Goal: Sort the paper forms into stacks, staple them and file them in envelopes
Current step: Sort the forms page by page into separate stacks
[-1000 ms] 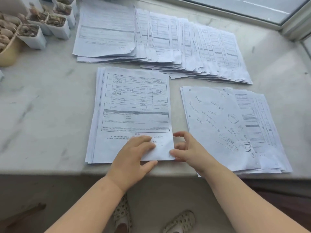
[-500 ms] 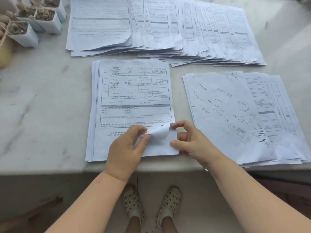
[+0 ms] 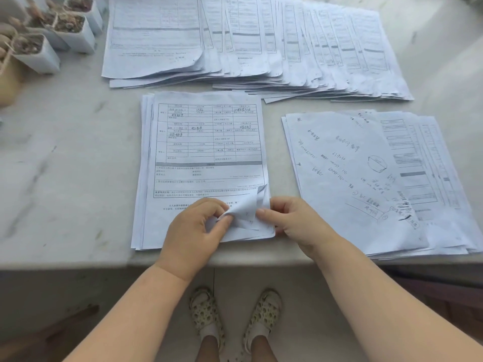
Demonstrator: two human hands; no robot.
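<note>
A stack of printed forms [image 3: 203,152] lies on the marble counter [image 3: 65,165] straight in front of me. My left hand [image 3: 194,232] pinches the curled-up bottom right corner of the top sheet [image 3: 245,207]. My right hand [image 3: 292,220] holds that same corner from the right, thumb on the paper. To the right lies a second stack [image 3: 366,178] topped by a sheet with handwriting. A long fanned-out row of forms [image 3: 248,43] covers the back of the counter.
Small white pots with dried plants [image 3: 49,35] stand at the back left. The counter's front edge [image 3: 78,259] runs just below the stacks. My feet in patterned shoes [image 3: 235,314] show on the floor below.
The top sheet's bottom right corner, flat a second ago, is now lifted and curled between my fingers. The view has shifted downward.
</note>
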